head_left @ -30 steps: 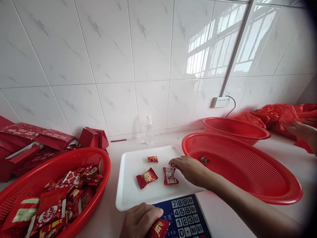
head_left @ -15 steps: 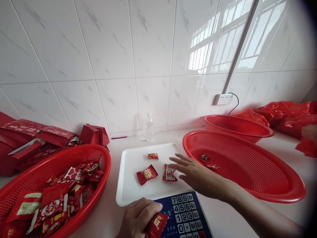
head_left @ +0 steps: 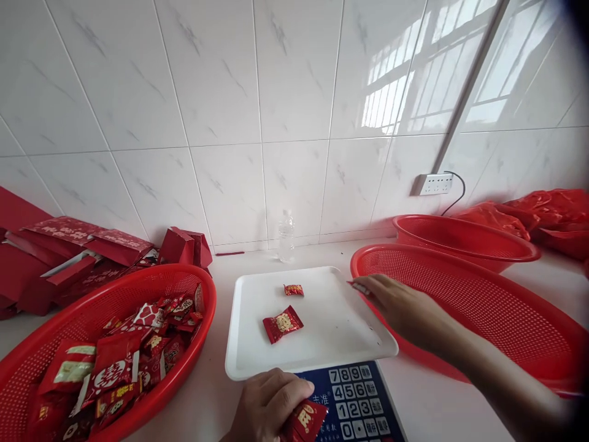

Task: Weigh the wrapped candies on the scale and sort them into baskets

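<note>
At the bottom of the view my left hand (head_left: 271,402) is closed around a small red snack packet (head_left: 304,420), resting over the blue keypad of a scale (head_left: 363,399). My right hand (head_left: 396,304) is at the left rim of a red perforated basket (head_left: 464,282); its fingers are pinched on a packet, of which only a red and white edge (head_left: 360,287) shows. Between the hands lies a white tray (head_left: 248,344) on the scale. On it are a larger red packet (head_left: 283,324) and a smaller red packet (head_left: 293,290).
On the left, another red basket (head_left: 209,307) holds many red snack packets. Behind it are dark red cardboard boxes (head_left: 78,245). A clear plastic bottle (head_left: 286,236) stands by the tiled wall. A further red basket (head_left: 464,236) and red plastic bags (head_left: 547,215) sit back right.
My right hand has picked up the packet from the tray's right side and moved it right, to the basket rim. My left hand keeps its packet. The view has turned slightly left.
</note>
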Motion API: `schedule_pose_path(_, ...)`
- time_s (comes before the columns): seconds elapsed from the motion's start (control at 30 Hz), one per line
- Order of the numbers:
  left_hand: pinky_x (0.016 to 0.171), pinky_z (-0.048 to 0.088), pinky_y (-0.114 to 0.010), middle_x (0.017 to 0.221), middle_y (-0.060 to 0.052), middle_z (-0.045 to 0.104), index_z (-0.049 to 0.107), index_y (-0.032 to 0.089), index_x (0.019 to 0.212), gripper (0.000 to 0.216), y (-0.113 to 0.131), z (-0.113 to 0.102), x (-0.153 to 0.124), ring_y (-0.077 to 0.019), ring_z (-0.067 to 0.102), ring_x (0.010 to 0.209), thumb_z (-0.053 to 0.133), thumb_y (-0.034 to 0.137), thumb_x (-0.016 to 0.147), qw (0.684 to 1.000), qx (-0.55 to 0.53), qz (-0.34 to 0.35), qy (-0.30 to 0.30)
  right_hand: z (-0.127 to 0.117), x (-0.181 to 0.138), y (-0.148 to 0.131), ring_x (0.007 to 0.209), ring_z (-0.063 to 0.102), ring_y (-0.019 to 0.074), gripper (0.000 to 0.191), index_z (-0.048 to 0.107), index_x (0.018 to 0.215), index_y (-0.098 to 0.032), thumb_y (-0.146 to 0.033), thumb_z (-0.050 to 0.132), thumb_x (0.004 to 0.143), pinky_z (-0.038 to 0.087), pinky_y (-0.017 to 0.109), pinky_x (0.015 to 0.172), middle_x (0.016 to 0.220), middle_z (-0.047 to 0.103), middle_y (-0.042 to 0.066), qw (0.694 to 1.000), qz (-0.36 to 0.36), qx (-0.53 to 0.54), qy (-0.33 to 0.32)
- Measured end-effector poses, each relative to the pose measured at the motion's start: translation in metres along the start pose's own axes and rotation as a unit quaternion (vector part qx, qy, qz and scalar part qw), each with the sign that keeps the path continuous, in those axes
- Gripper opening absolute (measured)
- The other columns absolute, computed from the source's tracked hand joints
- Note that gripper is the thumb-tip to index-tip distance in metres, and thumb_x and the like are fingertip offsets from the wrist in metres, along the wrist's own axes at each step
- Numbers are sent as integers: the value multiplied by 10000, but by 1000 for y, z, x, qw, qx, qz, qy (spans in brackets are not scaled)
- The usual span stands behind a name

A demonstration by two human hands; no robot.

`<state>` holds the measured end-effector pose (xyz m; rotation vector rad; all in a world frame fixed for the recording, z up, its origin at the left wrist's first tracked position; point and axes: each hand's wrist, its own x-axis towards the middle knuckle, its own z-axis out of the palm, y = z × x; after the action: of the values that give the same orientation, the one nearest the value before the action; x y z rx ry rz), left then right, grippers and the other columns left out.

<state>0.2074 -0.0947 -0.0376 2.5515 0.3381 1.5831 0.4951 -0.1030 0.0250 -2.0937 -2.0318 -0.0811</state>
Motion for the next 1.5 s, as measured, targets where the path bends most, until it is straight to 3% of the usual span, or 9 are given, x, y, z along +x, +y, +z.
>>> schedule_pose_path(0.1,485,548,-218,693,-50,712,575,172,1064,170,0,0,2,-138,666,529,473,292,1000,1000,-10,3,3,-9,3,22,956,666,340,442,529,1341,-174,-304,288,994,529,413,609,1264,603,171,996,76,-38,12)
schedule_pose_path(0.2,482,550,-212,690,-55,709,559,168,1084,185,-1,1,3,-140,669,525,466,306,1003,1000,-15,14,2,-13,9,22,1168,575,417,512,428,1443,-114,-302,328,977,554,451,656,1435,459,228,993,104,-51,7)
schedule_pose_path(0.4,535,567,-229,719,-62,701,566,167,1086,187,0,-3,0,-152,681,572,467,298,996,1000,-8,1,-20,3,35,-41,1369,412,304,476,460,1432,-159,-236,412,965,414,499,1085,1505,409,122,994,-86,42,-58)
schedule_pose_path(0.7,564,576,-221,707,-50,698,591,162,1035,177,-3,-3,-1,-148,688,579,469,280,981,1000,11,-1,4,35,69,-91,1183,587,279,421,525,1352,-136,-171,470,936,482,397,967,1273,629,136,985,-137,66,-82)
schedule_pose_path(0.97,578,576,-246,736,-58,711,583,176,1064,193,2,-5,0,-159,694,601,461,308,994,1000,-8,-20,2,17,51,-42,945,659,219,343,607,1157,-192,-93,375,925,478,286,707,1151,661,83,999,-36,8,-20)
schedule_pose_path(1.2,585,574,-246,761,-64,723,569,175,1091,192,5,-6,4,-152,694,611,455,304,1005,1000,-23,-18,-8,-25,20,31,1020,633,387,426,593,1254,-141,-162,311,936,469,377,575,1215,618,218,990,111,-84,24)
schedule_pose_path(1.3,564,565,-241,746,-63,717,570,167,1088,195,5,-5,3,-146,682,590,447,295,1008,1000,-23,-6,-3,-17,17,13,1223,537,380,417,570,1326,-168,-254,433,942,539,486,853,1352,556,171,999,26,-30,17)
schedule_pose_path(1.37,584,570,-246,758,-64,717,577,166,1086,196,6,-5,2,-149,685,606,457,298,1005,1000,-19,-17,-6,-6,18,-18,1323,467,299,442,526,1380,-254,-354,497,950,448,478,1061,1434,507,72,998,-65,21,-11)
schedule_pose_path(1.5,625,578,-245,772,-54,716,586,170,1072,176,7,-7,0,-152,698,643,477,283,993,999,-1,-34,-5,14,23,-85,1435,301,279,476,459,1438,-206,-309,505,976,333,474,1157,1525,386,97,958,-246,96,-111)
